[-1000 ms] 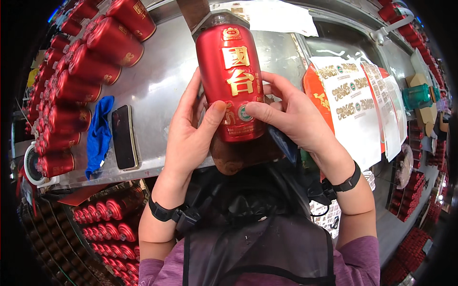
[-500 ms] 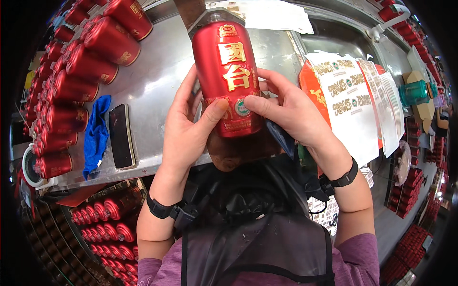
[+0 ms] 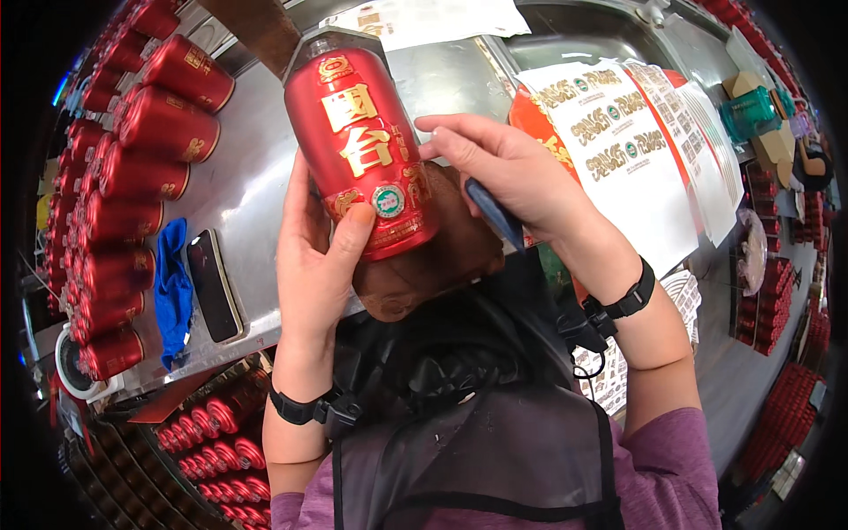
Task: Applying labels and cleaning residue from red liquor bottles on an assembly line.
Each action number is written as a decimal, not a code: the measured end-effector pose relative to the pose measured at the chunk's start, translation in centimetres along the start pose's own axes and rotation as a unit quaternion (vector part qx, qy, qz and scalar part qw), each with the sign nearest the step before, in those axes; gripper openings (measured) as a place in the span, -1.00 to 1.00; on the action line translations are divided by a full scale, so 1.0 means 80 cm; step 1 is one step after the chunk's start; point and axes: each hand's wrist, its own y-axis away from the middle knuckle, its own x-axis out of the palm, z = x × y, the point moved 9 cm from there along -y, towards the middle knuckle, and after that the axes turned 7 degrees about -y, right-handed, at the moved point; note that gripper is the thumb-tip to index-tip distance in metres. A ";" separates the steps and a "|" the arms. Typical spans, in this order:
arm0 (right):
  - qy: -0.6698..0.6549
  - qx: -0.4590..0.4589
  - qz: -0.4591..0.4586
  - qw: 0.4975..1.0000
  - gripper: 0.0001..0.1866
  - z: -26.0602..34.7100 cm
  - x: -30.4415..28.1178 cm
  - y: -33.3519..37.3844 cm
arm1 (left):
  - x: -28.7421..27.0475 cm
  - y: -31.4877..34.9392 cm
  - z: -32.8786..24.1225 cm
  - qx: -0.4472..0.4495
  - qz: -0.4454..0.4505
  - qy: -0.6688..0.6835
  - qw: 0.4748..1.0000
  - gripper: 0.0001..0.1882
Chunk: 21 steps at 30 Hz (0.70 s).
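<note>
A red bottle [image 3: 371,181] with gold lettering and a round green-and-white emblem leans across a brown block-like support [image 3: 446,265], its clear neck pointing away from me. My left hand [image 3: 311,252] is closed round the bottle's lower left side, thumb pressed near the base beside the emblem. At the bottle's right edge is my right hand [image 3: 530,185], with the fingertips close to the red surface; whether they touch it I cannot tell. A dark blue flat tool [image 3: 495,215] sticks out from under the curled fingers of that hand.
Rows of red bottles [image 3: 172,124] stand on the left of the metal bench [image 3: 252,141], near a blue cloth [image 3: 174,291] and a phone [image 3: 216,287]. White printed decal sheets [image 3: 609,132] lie at right, before a sink [image 3: 583,44]. More bottles fill crates [image 3: 221,442] below.
My right hand has come off the bottle's front to its right edge, thumb lifted from the emblem. The left hand keeps its hold. In view, the bottle has shifted left and tilts more.
</note>
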 end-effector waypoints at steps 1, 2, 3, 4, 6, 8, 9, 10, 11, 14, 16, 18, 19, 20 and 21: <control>-0.003 -0.001 0.000 1.000 -0.52 -0.005 0.002 -0.002 | 0.002 0.000 -0.002 -0.002 -0.008 -0.015 1.000 -0.20; -0.006 -0.018 0.017 1.000 -0.52 -0.009 0.007 -0.004 | 0.004 0.000 -0.003 -0.004 -0.016 -0.031 0.999 -0.20; -0.009 -0.035 0.034 0.999 -0.53 -0.009 0.012 -0.004 | 0.005 0.000 -0.003 -0.005 -0.015 -0.034 0.999 -0.20; 0.003 -0.019 0.042 0.999 -0.50 -0.008 0.015 -0.002 | 0.004 0.001 -0.002 -0.009 -0.019 -0.036 0.999 -0.19; 0.003 -0.044 0.038 0.998 -0.44 -0.009 0.017 0.001 | 0.002 0.001 0.000 -0.014 -0.025 -0.042 0.999 -0.19; 0.004 -0.069 0.033 0.997 -0.38 -0.007 0.017 0.004 | 0.004 0.001 -0.001 -0.013 -0.023 -0.035 0.999 -0.20; -0.003 -0.068 0.034 0.997 -0.37 -0.008 0.017 0.005 | 0.002 0.001 0.000 -0.014 -0.024 -0.037 0.999 -0.20; -0.010 -0.068 0.037 0.997 -0.35 -0.008 0.017 0.006 | -0.002 0.002 0.003 -0.021 -0.031 0.002 0.999 -0.21; -0.012 -0.069 0.038 0.997 -0.35 -0.008 0.018 0.007 | -0.005 0.002 0.005 -0.027 -0.037 0.042 0.998 -0.21; -0.036 -0.065 0.048 0.996 -0.33 -0.007 0.022 0.010 | 0.001 0.002 0.000 -0.030 -0.024 0.058 0.998 -0.22; -0.063 -0.049 0.054 0.995 -0.30 -0.007 0.025 0.012 | 0.005 0.001 -0.001 -0.024 -0.024 0.021 0.999 -0.22; -0.056 -0.056 0.067 0.995 -0.29 0.001 0.030 0.017 | 0.006 0.001 -0.001 -0.019 -0.023 -0.015 0.999 -0.22; -0.048 -0.063 0.078 0.994 -0.27 0.006 0.033 0.019 | 0.008 0.001 -0.001 -0.017 -0.021 -0.029 0.999 -0.21; -0.048 -0.062 0.077 0.994 -0.27 0.006 0.033 0.020 | 0.009 0.001 -0.002 -0.016 -0.018 -0.042 0.999 -0.21; -0.042 -0.062 0.076 0.994 -0.27 0.007 0.032 0.020 | 0.009 0.001 -0.002 -0.017 -0.018 -0.043 0.999 -0.21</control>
